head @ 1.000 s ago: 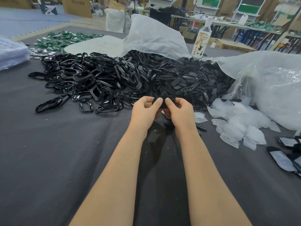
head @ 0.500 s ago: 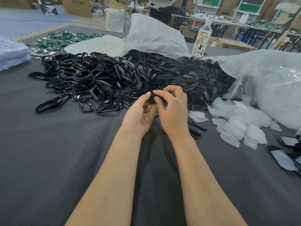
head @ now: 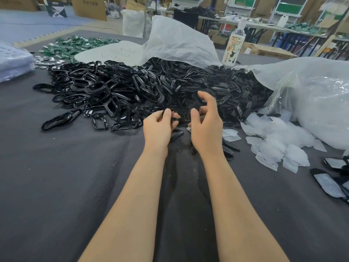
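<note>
Cloth-covered table (head: 56, 176), forearms run up centre of view.

**Step (my read):** mid-handling of one black part (head: 181, 118), held up just above the cloth, in front of the pile. Prob. film work on its face, peeling or sticking; can't tell which, the part is too dark and mostly hidden by fingers.

**L hand** (head: 160, 127): fingers curled tight, thumb on top, clamped on the part's left end. Acts as the anchor.

**R hand** (head: 205, 127): half open. Thumb + a lower finger pinch the part's right end; index finger lifted clear and straight-ish, pointing up over the pile.

**Next move calls for:** L to keep the part steady, R index to come back down and find an edge w/ the fingertip. A fine pinch, little force. Part is thin and glossy, so likely to slip or flex.

Just under the hands: a loose black piece (head: 176, 134) on the cloth.
Right, near: white film scraps (head: 273, 142); further right, flat pieces w/ pale faces (head: 330, 184).
Behind the hands: big pile (head: 132, 87) of black frames.
Far: clear bag (head: 311, 95), white sack (head: 175, 40), bottle (head: 234, 48), green boards (head: 75, 44).
</note>
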A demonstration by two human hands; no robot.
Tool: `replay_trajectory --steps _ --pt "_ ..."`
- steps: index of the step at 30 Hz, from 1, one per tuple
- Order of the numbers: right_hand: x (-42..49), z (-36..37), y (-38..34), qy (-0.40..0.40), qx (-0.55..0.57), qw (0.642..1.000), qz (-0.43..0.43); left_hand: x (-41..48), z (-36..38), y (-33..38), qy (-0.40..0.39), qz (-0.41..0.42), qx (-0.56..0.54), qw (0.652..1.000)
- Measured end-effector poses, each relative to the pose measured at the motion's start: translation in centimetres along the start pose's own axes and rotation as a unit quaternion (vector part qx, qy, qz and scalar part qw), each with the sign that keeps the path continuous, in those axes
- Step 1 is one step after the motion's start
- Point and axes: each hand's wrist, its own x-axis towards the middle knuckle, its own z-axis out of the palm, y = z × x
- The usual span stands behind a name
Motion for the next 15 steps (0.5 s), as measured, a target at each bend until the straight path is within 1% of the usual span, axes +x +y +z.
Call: replay_trajectory --steps 3,7,10,15 --pt "0.29 -0.19 0.22 0.011 0.090 0.994 0.067 0.01 0.14 -0.01 -0.004 -0.006 -0.016 1.000" --pt "0.49 -0.15 0.58 0.026 0.136 0.985 0.103 -0.04 0.21 0.09 -0.013 -0.028 -0.056 0.998" --pt "0.43 0.03 0.58 0.020 0.184 0.975 0.121 -0.16 0.24 0.08 -0.041 -0.032 -0.055 0.997" --pt "0.34 0.11 0.59 0.030 0.148 0.984 0.094 -0.26 0.37 0.08 -0.058 -0.028 -0.012 0.998"
